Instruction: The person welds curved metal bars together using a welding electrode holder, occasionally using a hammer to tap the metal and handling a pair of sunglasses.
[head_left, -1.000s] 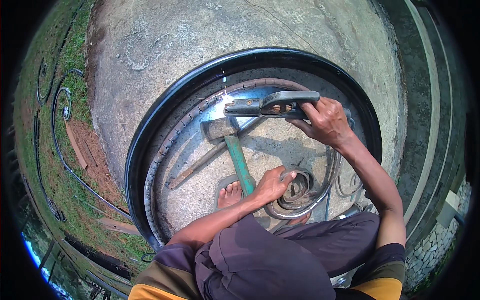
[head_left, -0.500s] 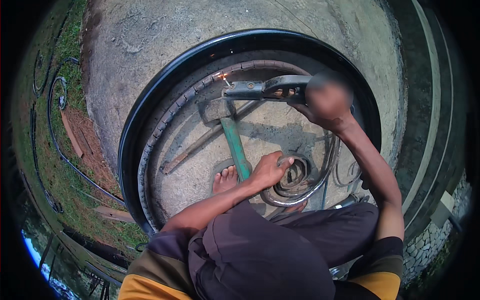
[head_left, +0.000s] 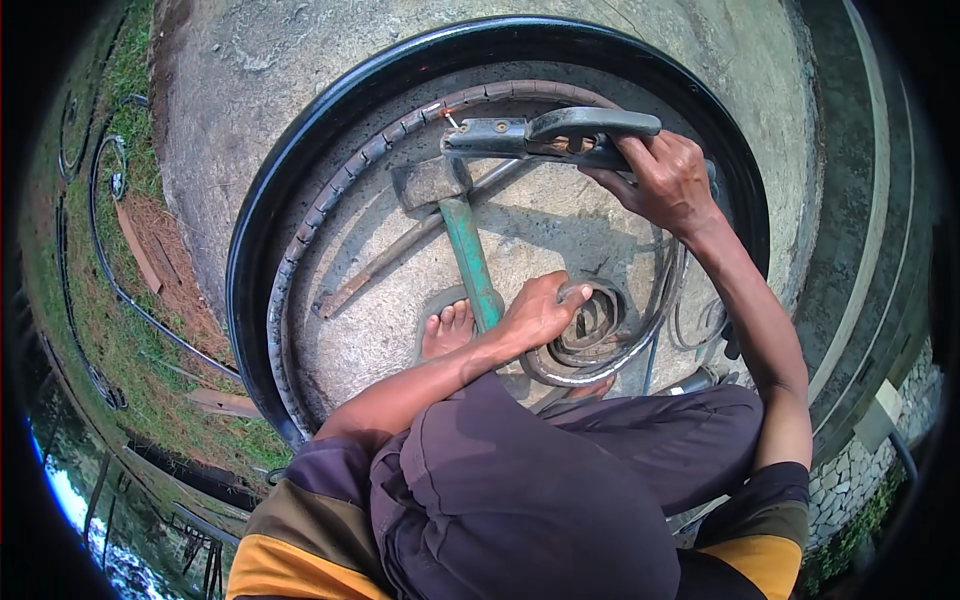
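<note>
My right hand grips a black welding electrode holder by its handle. A short electrode stub points from its jaw at a notched metal strip, where a small spot glows orange. The strip curves inside a large black metal ring. Near my feet, my left hand is closed over the edge of a coiled metal scroll, thumb along its top. Between the hands and the strip lies a sledgehammer with a green handle and a blocky grey head.
A long, thin bar passes beneath the hammer. My bare foot rests on the concrete inside the ring. Grass with cables and wood pieces lies to the left. A stone wall stands at the lower right.
The bright orange spark at the electrode tip has dimmed to a small glow. The whole view has shifted slightly; both hands keep their grips.
</note>
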